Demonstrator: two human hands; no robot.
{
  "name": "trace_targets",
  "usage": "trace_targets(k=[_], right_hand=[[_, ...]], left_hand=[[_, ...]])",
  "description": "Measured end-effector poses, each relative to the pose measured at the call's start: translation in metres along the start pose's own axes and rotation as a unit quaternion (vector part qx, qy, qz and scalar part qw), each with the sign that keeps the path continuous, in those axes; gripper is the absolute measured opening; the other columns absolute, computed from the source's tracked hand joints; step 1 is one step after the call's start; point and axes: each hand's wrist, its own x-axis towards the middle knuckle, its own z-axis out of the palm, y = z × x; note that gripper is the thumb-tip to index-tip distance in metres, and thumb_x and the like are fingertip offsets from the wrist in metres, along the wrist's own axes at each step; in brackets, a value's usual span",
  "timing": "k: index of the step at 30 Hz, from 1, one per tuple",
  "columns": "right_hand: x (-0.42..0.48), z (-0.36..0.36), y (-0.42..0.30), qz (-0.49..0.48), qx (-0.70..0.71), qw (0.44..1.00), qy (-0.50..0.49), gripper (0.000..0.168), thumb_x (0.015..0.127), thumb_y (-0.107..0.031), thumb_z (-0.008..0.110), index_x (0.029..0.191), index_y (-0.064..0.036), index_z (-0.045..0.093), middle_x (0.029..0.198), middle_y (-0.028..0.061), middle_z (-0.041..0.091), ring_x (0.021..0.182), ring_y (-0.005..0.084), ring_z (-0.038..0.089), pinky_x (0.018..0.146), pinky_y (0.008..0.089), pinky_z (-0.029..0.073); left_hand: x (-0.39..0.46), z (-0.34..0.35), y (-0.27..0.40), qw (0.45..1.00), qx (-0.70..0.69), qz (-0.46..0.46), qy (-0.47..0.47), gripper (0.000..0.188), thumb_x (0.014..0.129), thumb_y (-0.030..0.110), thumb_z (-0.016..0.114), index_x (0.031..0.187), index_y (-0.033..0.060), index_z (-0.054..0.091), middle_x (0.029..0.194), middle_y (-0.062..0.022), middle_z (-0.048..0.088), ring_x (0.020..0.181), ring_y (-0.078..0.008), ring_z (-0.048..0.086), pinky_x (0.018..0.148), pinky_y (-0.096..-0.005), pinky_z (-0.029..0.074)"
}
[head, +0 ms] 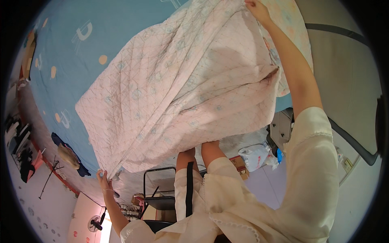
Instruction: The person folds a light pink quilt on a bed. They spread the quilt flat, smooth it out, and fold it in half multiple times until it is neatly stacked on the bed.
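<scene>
A pale pink quilted blanket [146, 100] with small blue motifs is spread, creased, over the near side of a bed with a blue printed sheet [91, 57]. At the lower left, my left hand [105, 181] pinches a gathered corner of the blanket. My right hand [258, 10] grips its far upper edge, close to the picture's top rim. Long folds run between the two hands. The blanket's near edge hangs in front of my legs. Part of a pale, multicoloured cloth [299, 45] shows beyond my right forearm.
A beige padded headboard [343, 70] stands at the right. A black folding chair [161, 202] is beside my legs. Plastic bags [255, 156] and a cardboard box [243, 173] sit on the floor. Dark clothing [71, 158] lies at the bed's left edge; a fan [95, 224] is at the lower left.
</scene>
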Motion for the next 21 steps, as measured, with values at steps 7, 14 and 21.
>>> trace_targets(k=[7, 14, 21], right_hand=[[-0.117, -0.033, -0.026, 0.129, -0.045, 0.981, -0.137, 0.021, 0.081, -0.025, 0.053, 0.091, -0.007, 0.060, 0.084, 0.0094, 0.063, 0.075, 0.0199, 0.060, 0.067, 0.0299, 0.045], [-0.031, 0.025, -0.059, 0.233, 0.177, 0.956, -0.032, 0.021, 0.080, -0.024, 0.058, 0.092, -0.007, 0.060, 0.087, 0.0025, 0.060, 0.080, 0.0118, 0.055, 0.069, 0.0244, 0.044], [0.058, 0.031, -0.017, 0.378, 0.448, 0.810, -0.023, 0.022, 0.080, -0.026, 0.060, 0.096, -0.011, 0.060, 0.082, -0.0004, 0.053, 0.077, 0.0110, 0.050, 0.069, 0.0264, 0.044]], left_hand=[[-0.022, 0.013, -0.002, 1.000, 0.000, -0.029, 0.000, 0.024, 0.081, 0.014, 0.059, 0.097, 0.0236, 0.045, 0.077, 0.0026, 0.054, 0.061, -0.0060, 0.049, 0.043, -0.0190, 0.032], [-0.029, 0.001, -0.026, 0.994, 0.093, 0.004, 0.053, 0.027, 0.078, 0.022, 0.064, 0.094, 0.0176, 0.043, 0.072, 0.0021, 0.048, 0.057, -0.0056, 0.044, 0.043, -0.0185, 0.035], [-0.015, -0.012, -0.052, 0.985, 0.172, -0.007, 0.031, 0.022, 0.078, 0.031, 0.062, 0.082, 0.0117, 0.052, 0.070, 0.0051, 0.047, 0.055, -0.0035, 0.042, 0.042, -0.0180, 0.035]])
